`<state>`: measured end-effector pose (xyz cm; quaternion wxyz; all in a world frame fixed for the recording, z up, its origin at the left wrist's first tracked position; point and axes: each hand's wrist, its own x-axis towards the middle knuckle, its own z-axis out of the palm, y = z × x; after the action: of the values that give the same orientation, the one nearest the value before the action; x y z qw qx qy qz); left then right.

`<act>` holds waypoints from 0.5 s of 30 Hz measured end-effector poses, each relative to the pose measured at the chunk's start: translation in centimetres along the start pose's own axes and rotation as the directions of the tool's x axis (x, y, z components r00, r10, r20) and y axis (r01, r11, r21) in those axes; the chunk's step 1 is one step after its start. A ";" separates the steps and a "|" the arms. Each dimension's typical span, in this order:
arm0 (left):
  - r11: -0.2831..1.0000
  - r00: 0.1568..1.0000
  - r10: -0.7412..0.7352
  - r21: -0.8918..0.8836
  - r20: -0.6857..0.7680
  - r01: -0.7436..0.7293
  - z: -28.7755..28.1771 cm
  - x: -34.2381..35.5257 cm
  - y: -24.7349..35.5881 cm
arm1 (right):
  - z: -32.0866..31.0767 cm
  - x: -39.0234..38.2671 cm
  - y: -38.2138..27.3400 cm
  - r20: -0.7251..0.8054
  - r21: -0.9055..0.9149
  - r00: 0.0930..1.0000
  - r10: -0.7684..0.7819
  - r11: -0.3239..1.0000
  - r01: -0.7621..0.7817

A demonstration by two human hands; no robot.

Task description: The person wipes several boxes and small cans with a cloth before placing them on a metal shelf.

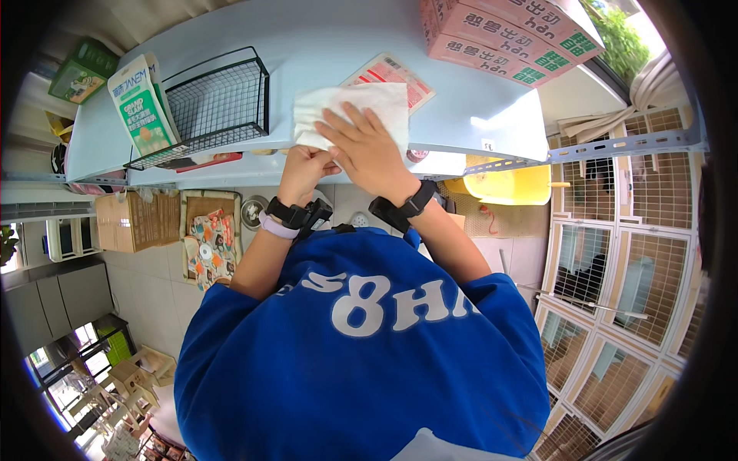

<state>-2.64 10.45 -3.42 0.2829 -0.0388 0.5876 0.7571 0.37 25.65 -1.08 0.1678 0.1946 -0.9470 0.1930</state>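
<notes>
While the right hand (369,152) lies spread on 1 white cloth (330,96), the left hand (307,165) is curled closed at its near edge; cloth grip unclear.

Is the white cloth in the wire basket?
No, the cloth lies to the right of the basket, under the person's right hand.

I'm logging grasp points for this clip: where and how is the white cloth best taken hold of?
Probably by the far right corner of the white cloth, pinched shallowly from the right. It lies flat and uncovered, while the right hand spreads over the middle and the left hand is at the near left edge. A red-and-white sheet lies partly beneath, so avoid pinching deep.
</notes>
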 end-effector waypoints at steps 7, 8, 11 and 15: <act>0.998 1.000 -0.007 0.070 0.004 0.007 -0.7 -0.3 0.5 | -1.1 0.0 7.6 -0.145 -0.214 0.954 0.264 0.933 -0.290; 0.999 1.000 -0.009 0.040 0.028 0.008 -0.7 -0.5 0.5 | -1.3 -0.7 9.0 -0.149 -0.247 0.950 0.275 0.920 -0.305; 0.993 0.991 0.069 -0.099 0.118 -0.057 -0.2 -1.4 1.7 | -2.6 -2.7 11.8 -0.158 -0.332 0.933 0.323 0.872 -0.358; 0.918 0.894 0.333 -0.322 0.301 -0.233 0.5 -1.8 5.0 | -3.5 -4.1 12.8 -0.157 -0.352 0.887 0.435 0.814 -0.462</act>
<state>-3.32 9.48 1.79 0.2603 0.1440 0.4152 0.8597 -0.79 39.34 -3.46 0.1850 -0.0769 -0.9786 0.0468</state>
